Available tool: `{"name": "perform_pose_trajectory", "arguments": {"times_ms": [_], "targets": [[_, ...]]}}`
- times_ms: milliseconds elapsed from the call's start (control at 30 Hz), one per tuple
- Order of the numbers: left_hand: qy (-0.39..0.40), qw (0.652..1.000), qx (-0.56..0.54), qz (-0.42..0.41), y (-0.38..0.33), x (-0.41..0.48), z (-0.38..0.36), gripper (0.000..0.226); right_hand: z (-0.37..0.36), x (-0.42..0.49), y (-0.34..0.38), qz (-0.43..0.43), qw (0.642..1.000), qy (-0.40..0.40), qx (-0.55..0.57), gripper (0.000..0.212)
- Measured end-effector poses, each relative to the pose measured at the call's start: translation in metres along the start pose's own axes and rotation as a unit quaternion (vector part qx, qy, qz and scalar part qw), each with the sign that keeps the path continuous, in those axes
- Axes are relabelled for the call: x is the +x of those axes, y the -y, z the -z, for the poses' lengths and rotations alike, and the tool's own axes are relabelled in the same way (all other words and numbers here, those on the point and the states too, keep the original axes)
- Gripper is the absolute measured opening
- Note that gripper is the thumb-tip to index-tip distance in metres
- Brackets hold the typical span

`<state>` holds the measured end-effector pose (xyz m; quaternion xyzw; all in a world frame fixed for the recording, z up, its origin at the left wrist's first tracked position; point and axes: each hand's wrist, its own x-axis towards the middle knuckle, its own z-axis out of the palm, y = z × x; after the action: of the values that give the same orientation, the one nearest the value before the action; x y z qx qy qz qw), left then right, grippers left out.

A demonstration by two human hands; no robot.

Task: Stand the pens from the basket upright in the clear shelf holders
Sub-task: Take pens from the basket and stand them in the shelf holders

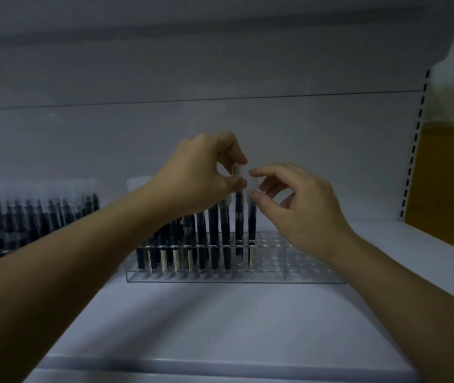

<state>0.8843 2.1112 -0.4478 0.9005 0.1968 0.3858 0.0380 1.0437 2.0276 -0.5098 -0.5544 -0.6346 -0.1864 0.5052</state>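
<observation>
Above the clear holder (303, 262), the left hand (201, 175) pinches the cap of the second-last pen (239, 217), and the right hand (303, 205) pinches the last pen (252, 225) beside it. Both stand in the holder's middle holes. Best press each straight down until seated; empty holes lie rightward, more pens (40, 217) far left

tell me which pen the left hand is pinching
The second pen from the right in the clear holder, pinched at its cap by the left hand; it grips no other.
</observation>
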Motion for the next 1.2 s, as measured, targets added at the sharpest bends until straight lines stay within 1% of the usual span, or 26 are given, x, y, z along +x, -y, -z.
{"name": "perform_pose_trajectory", "arguments": {"times_ms": [100, 167, 233, 300, 367, 433, 533, 600, 733, 867, 967, 1033, 1133, 1200], "targets": [[0.007, 1.0, -0.004, 0.021, 0.002, 0.002, 0.0, 0.015, 0.0, 0.0, -0.001, -0.01, 1.0, 0.001, 0.003, 0.03], [0.029, 0.999, 0.011, 0.037, 0.002, 0.003, -0.001, 0.01, 0.0, 0.0, -0.002, -0.019, 1.0, 0.005, 0.005, 0.031], [0.046, 0.998, 0.027, 0.043, 0.002, 0.002, -0.004, 0.009, 0.0, 0.0, -0.003, -0.022, 1.0, 0.005, 0.003, 0.031], [0.041, 0.997, 0.052, 0.037, 0.001, 0.0, -0.006, 0.011, -0.001, 0.0, -0.003, -0.019, 1.0, 0.002, 0.001, 0.032], [0.031, 0.996, 0.086, 0.019, 0.0, -0.004, -0.005, 0.017, -0.001, -0.001, -0.003, -0.014, 1.0, -0.003, -0.007, 0.033], [0.025, 0.994, 0.11, -0.008, 0.0, -0.01, -0.003, 0.028, -0.002, -0.001, -0.004, -0.007, 1.0, 0.001, -0.017, 0.036], [0.023, 0.986, 0.162, -0.042, 0.002, -0.021, -0.001, 0.048, -0.002, -0.002, -0.006, -0.022, 0.998, 0.047, -0.033, 0.053], [0.027, 0.979, 0.194, -0.048, 0.002, -0.03, 0.0, 0.059, -0.003, -0.004, -0.004, -0.028, 0.995, 0.082, -0.04, 0.066], [0.032, 0.979, 0.196, -0.051, 0.001, -0.051, 0.002, 0.068, 0.001, -0.006, 0.01, -0.021, 0.99, 0.105, -0.094, 0.082], [-0.001, 0.986, 0.161, -0.049, 0.0, -0.083, 0.008, 0.073, 0.006, -0.023, 0.035, -0.021, 0.989, 0.093, -0.114, 0.086], [-0.033, 0.987, 0.145, -0.056, -0.002, -0.118, 0.012, 0.07, 0.007, -0.057, 0.062, -0.015, 0.993, 0.083, -0.079, 0.083], [-0.068, 0.987, 0.133, -0.06, -0.002, -0.146, 0.015, 0.06, 0.005, -0.084, 0.079, -0.005, 0.995, 0.077, -0.057, 0.079], [-0.12, 0.988, 0.09, -0.036, -0.002, -0.196, 0.017, 0.048, -0.003, -0.121, 0.106, 0.026, 0.996, 0.067, -0.054, 0.073], [-0.13, 0.989, 0.072, -0.025, 0.003, -0.231, 0.014, 0.045, -0.012, -0.145, 0.121, 0.05, 0.995, 0.07, -0.053, 0.067]]}}
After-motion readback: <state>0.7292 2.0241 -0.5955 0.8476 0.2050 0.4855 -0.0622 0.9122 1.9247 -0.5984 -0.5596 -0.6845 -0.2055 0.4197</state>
